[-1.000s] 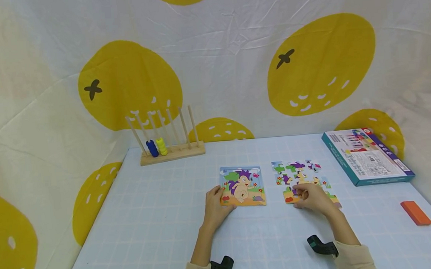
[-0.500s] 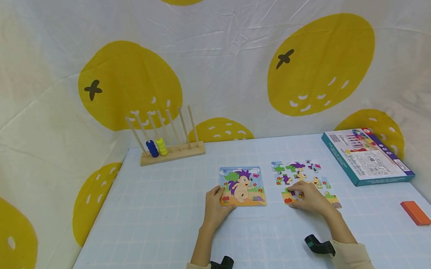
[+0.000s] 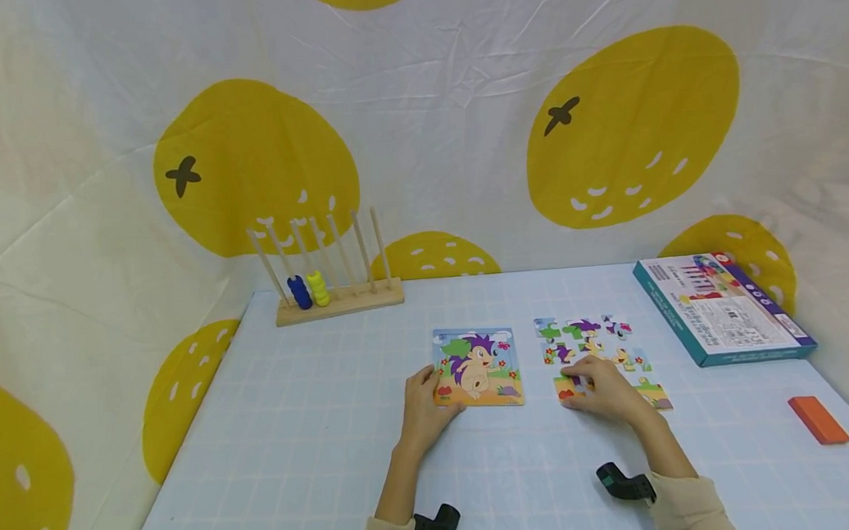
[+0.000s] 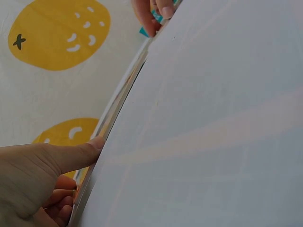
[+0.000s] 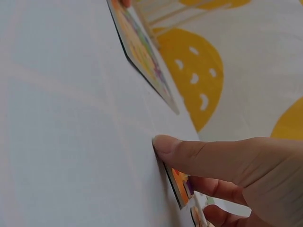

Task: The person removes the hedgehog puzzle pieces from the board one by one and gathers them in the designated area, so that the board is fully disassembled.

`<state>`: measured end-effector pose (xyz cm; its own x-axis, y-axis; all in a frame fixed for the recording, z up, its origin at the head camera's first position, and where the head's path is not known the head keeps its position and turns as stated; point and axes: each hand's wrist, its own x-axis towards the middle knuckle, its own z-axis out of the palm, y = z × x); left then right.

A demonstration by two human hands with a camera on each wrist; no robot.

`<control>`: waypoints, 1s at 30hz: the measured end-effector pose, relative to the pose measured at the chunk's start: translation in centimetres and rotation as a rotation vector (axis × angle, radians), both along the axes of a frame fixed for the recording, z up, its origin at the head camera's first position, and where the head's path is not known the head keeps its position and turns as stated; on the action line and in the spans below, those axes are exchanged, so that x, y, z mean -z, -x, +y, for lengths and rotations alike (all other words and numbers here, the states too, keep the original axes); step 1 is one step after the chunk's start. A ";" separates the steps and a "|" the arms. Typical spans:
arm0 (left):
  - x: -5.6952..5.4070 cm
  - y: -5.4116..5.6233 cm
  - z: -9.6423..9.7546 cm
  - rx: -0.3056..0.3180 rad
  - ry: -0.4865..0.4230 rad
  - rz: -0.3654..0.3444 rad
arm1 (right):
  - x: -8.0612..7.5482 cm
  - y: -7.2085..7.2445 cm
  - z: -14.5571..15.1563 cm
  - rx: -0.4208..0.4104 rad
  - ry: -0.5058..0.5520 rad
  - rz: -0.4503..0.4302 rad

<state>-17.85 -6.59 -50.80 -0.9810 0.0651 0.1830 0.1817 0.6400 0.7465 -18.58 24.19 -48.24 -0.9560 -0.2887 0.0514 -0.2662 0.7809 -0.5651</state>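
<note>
A square hedgehog picture board lies flat in the middle of the table. My left hand grips its near left corner, thumb along the near edge and fingers at the left side. To its right, jigsaw pieces of the same picture lie in loose rows, slightly apart. My right hand pinches the near left puzzle piece between thumb and fingers. In the right wrist view the thumb sits at the edge of that orange-bottomed piece, low against the tabletop. The hand hides some pieces behind it.
A wooden peg stand with blue beads and yellow beads stands at the back left. A flat teal-edged box lies at the back right. An orange block is near the right edge.
My right hand has slid a little left, and the near left puzzle piece has shifted left with it. The left hand and the picture board have stayed put.
</note>
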 end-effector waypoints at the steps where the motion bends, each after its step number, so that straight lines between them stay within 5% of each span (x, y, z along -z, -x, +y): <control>1: 0.0 0.0 0.0 0.000 0.003 0.001 | 0.0 0.0 0.0 0.003 0.001 -0.001; 30: 0.0 0.0 -0.1 0.012 0.001 0.013 | 0.4 0.7 -0.6 0.015 -0.029 -0.025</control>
<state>-17.86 -6.67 -50.81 -0.9777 0.0766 0.1957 0.1988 0.6385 0.7435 -19.26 23.62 -48.67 -0.9613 -0.2749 0.0195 -0.2402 0.8008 -0.5487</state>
